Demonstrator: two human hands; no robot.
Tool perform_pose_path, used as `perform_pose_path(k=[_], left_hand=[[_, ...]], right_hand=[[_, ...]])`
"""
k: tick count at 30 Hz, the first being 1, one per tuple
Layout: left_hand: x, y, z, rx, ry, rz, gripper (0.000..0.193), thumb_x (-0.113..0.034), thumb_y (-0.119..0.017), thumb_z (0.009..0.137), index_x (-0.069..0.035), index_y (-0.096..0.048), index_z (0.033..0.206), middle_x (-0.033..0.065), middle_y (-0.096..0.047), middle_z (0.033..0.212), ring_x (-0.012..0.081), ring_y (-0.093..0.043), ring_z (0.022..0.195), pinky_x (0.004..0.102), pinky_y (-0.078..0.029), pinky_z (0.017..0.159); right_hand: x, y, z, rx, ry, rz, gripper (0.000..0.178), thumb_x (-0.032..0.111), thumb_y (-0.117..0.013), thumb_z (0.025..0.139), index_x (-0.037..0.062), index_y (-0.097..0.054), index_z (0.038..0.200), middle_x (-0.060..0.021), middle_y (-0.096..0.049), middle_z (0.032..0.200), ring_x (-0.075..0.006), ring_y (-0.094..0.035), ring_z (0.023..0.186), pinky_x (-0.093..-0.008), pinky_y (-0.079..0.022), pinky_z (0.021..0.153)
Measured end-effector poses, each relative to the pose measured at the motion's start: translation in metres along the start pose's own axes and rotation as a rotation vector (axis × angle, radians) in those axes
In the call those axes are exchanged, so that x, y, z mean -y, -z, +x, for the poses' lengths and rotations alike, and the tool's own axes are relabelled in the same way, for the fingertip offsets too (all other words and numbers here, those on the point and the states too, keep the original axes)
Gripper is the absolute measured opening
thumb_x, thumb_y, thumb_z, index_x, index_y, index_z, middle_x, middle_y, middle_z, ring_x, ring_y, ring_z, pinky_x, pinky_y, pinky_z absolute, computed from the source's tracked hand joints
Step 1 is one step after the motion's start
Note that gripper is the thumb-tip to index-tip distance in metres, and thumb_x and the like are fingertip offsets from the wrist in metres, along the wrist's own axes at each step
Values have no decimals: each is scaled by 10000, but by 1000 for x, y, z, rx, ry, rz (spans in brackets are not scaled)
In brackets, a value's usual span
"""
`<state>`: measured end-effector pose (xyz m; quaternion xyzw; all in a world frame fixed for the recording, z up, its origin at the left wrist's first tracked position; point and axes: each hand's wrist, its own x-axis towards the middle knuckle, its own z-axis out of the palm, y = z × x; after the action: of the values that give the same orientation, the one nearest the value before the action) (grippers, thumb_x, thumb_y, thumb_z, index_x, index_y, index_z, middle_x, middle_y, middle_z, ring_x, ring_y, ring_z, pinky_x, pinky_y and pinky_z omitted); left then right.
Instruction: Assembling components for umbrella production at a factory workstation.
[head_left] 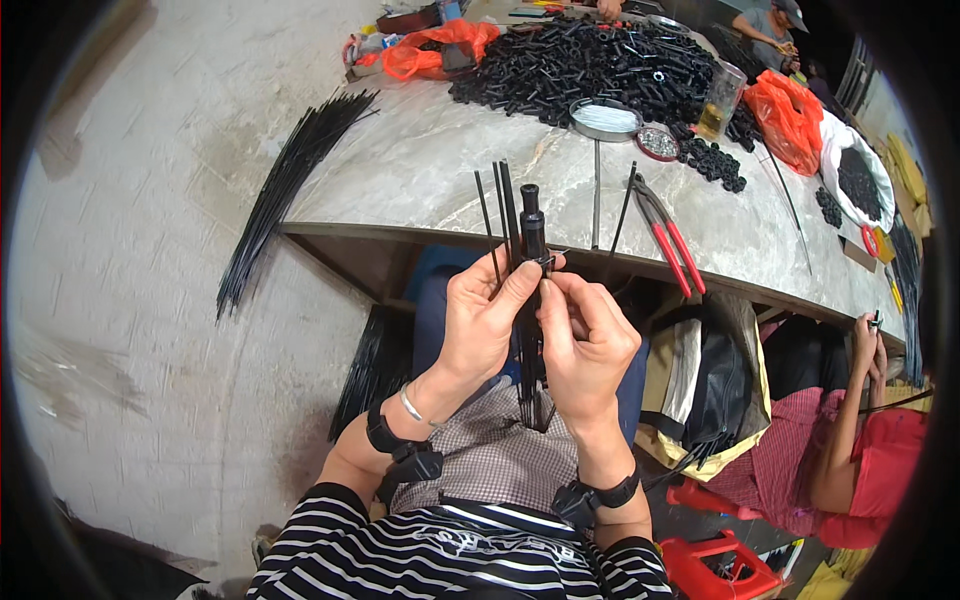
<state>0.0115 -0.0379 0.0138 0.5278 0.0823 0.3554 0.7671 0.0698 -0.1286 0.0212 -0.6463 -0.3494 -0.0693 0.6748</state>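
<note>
In front of my lap, my left hand (487, 318) is closed round a black ridged tube (533, 222) and several thin black rods (526, 375), some rising above my fingers and others hanging below. The tube stands nearly upright, close to the table's front edge. My right hand (590, 345) pinches at the tube's lower part from the right, with thumb and forefinger together. A short thin piece sticks out near those fingertips; its kind is too small to make out. Red-handled pincers (672, 238) lie right of my hands, their handles over the table edge.
A stone-patterned table (400, 180) bears a heap of black tubular parts (600, 65), a pale round dish (605, 120) and a red-rimmed dish of small metal bits (658, 143). Long black rods (285, 205) overhang its left end. A co-worker's hands (868, 350) work at the right.
</note>
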Motion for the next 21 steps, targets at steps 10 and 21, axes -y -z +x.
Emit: perform_pose_path(k=[10,21], left_hand=[[7,0,7,-30,-22,4,272,-98,-563,928,17,-561,1175,138,-656,1044,161,-630,943,282,-524,827],[0,2,2,70,2,-19,314,-139,-553,938,31,-532,1201,125,-638,1050,164,-618,971,287,-517,846]], right_hand=[[-11,-4,2,-14,-37,34,114,-43,-670,778,-34,-652,890,-91,-623,717,-125,-603,571,-233,-471,508],[-1,4,2,19,48,39,120,-48,-671,766,-25,-638,878,-82,-608,707,-124,-603,563,-241,-476,508]])
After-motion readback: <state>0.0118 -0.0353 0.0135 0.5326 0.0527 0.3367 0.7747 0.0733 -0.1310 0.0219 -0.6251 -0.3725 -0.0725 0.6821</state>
